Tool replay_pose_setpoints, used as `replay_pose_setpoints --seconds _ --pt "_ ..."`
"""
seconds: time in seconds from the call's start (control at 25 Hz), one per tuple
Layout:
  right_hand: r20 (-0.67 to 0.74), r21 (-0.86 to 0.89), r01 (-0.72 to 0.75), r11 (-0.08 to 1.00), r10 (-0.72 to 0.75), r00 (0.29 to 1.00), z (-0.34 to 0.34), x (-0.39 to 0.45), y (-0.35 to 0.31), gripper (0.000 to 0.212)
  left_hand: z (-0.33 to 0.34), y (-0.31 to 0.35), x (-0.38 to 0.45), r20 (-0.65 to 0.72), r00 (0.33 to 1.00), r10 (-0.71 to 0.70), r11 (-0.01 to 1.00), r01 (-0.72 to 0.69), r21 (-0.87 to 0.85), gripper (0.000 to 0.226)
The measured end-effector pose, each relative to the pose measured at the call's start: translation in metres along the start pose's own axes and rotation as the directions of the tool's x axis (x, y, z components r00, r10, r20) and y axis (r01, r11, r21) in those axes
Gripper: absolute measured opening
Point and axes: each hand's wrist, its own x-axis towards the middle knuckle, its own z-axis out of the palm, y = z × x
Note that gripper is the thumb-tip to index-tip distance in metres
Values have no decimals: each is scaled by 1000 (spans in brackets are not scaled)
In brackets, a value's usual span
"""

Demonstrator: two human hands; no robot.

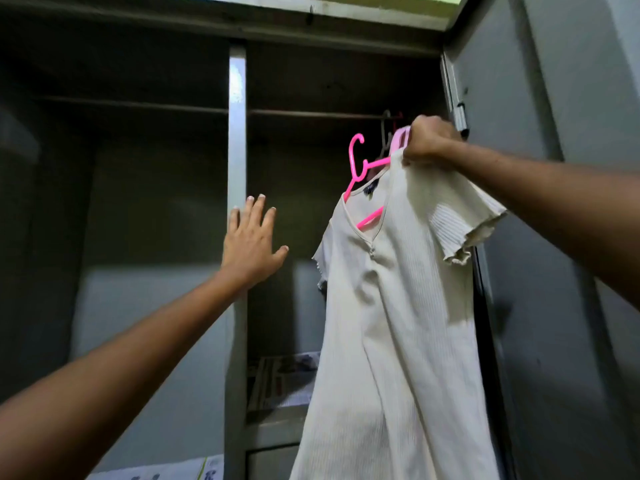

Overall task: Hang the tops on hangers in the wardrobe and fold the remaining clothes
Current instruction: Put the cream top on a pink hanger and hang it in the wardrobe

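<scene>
Head view, aimed up into an open wardrobe [138, 188]. Left hand [250, 237] raised on an outstretched arm, palm away, fingers [258, 206] spread and straight, thumb out to the right, holding nothing. Placed in front of the grey post [237, 133] that splits the wardrobe into two bays; whether touching it, cannot tell. Right hand [429, 142] higher, reaching in from the right edge on a nearly level forearm, clenched into a fist around one shoulder of a cream top [391, 323] together with the end of a pink hanger [363, 164]. Hook of the hanger sticking up and left of the fist, free in the air, below the rail [311, 114] and not over it. Hanger tilted, its lower arm showing through the V neckline. Top dangling slanted from the fist, ribbed, short frilled sleeves, one sleeve flared out under the right wrist, hem running off the bottom edge. Top wholly right of the left hand, clearly apart from it, in front of the right bay. Near the rail's right end, just behind the fist, more hangers [389, 129], dim and hard to make out. Printed paper [284, 379] lining the shelf low in the right bay, partly hidden by the top. Grey door [554, 98] open along the right side.
</scene>
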Motion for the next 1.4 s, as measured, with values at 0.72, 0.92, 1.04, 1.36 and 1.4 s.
replay_pose_setpoints --seconds 0.72,0.92,1.04,1.36,1.4 --pt "-98 82 20 996 -12 995 85 125 -23 32 20 -15 64 -321 946 -51 981 107 160 71" --pt "-130 84 22 996 -11 991 82 141 -39 33 26 -19 67 -346 937 -50 990 92 106 45" --pt "-143 94 17 995 -3 990 77 150 -46 35 29 -19 67 -353 933 -64 990 104 96 43" --pt "-161 134 -24 991 45 986 66 158 -39 40 31 -20 68 -374 925 -64 992 99 75 41" --pt "-161 138 -30 990 53 986 65 157 -35 41 32 -20 68 -376 924 -64 992 101 78 41"
